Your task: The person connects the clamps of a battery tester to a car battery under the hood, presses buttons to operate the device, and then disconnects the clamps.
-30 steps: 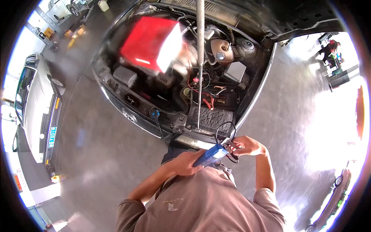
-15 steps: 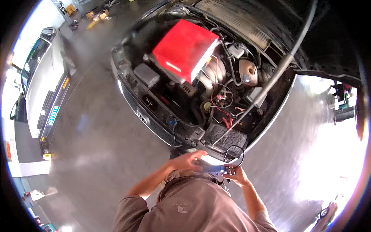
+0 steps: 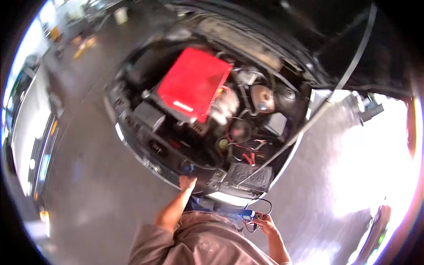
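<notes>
My left hand (image 3: 187,182) reaches to the front edge of the engine bay, beside a small blue item (image 3: 189,169); its fingers are blurred. With its fingers closed, my right hand (image 3: 263,222) holds the right end of a blue device (image 3: 240,213) close to my body. A black cable (image 3: 269,204) loops up from that end. Ahead, a red box (image 3: 194,84) rests over the engine. Red clamps (image 3: 250,159) lie by the battery, behind a dark textured pad (image 3: 251,177).
A prop rod (image 3: 304,128) slants across the right of the bay up to the raised hood (image 3: 344,39). A white car (image 3: 31,128) stands at the left. The car's front bumper (image 3: 227,198) is close to my waist.
My left hand has let go of the blue device and moved forward to the car's front edge. My right hand still holds the device. The camera view has shifted.
</notes>
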{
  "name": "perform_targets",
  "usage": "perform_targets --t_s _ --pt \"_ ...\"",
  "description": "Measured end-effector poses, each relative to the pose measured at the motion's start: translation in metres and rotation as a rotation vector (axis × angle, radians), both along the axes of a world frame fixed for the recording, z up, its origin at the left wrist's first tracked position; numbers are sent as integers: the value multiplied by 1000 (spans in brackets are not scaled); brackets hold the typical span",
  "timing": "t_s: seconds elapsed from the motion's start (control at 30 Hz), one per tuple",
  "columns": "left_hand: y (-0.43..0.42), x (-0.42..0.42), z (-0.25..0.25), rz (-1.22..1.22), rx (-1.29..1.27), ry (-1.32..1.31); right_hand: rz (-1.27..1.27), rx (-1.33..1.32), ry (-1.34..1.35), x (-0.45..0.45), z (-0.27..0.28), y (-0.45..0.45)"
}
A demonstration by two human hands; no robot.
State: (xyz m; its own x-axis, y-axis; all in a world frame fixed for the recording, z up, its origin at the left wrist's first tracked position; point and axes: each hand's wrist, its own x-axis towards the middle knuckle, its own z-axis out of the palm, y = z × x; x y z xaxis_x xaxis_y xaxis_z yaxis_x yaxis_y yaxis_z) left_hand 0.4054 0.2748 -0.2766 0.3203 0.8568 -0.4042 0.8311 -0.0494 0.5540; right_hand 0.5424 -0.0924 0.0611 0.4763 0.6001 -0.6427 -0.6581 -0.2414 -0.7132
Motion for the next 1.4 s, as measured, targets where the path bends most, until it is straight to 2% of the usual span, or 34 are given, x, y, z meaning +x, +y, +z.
perform_targets --t_s 0.03,0.1,0.13,0.2,0.27,0.3,0.47,0.6,0.63,0.7,0.8,0.83,0.87,0.93,1.0,1.07,1.17,1.2,1.27,1.33,1.4 --pt "-5 2 16 194 -83 -125 -49 -31 17 -7 -2 -4" --pt "-9 6 25 406 -199 -194 -133 -111 15 -28 -7 -18" --pt "-10 3 -1 436 -210 -143 -171 -86 8 -36 1 -15" --pt "-14 7 13 570 -504 70 -222 -147 38 -50 -6 -29" --pt "-9 -1 28 390 -756 -32 -266 -185 32 -63 -11 -42" --pt "-11 -4 1 353 -596 -71 -299 -189 9 -69 -16 -49" --pt "-4 -24 54 150 -709 -210 -434 -210 -19 -81 -7 -74" --pt "-5 -51 55 234 -538 -472 -440 -141 -56 -62 -13 -109" --pt "-9 -60 67 342 -532 -512 -470 -92 -61 -49 -20 -121" --pt "-23 -95 91 363 -546 -535 -529 26 -54 -28 -13 -131" --pt "-62 -158 127 361 -493 -545 -692 213 31 24 -46 -139" --pt "-80 -181 134 363 -469 -535 -688 271 31 46 -38 -128" --pt "-96 -212 132 406 -461 -501 -776 263 144 72 -53 -116" --pt "-136 -278 131 515 -420 -420 -839 362 184 113 -57 -78" --pt "-184 -346 134 629 -409 -368 -753 379 199 147 -79 -46" --pt "-226 -403 138 756 -382 -267 -722 400 251 179 -126 -12" --pt "-265 -452 161 1008 -372 -261 -772 301 338 205 -171 31" --pt "-272 -466 171 1068 -357 -245 -804 363 373 207 -178 42" --pt "-281 -492 190 1138 -311 -194 -790 383 598 214 -202 50" --pt "-279 -505 200 1171 -277 -221 -855 506 503 202 -207 54" --pt "-270 -508 203 1224 -272 -343 -880 351 387 198 -209 55"
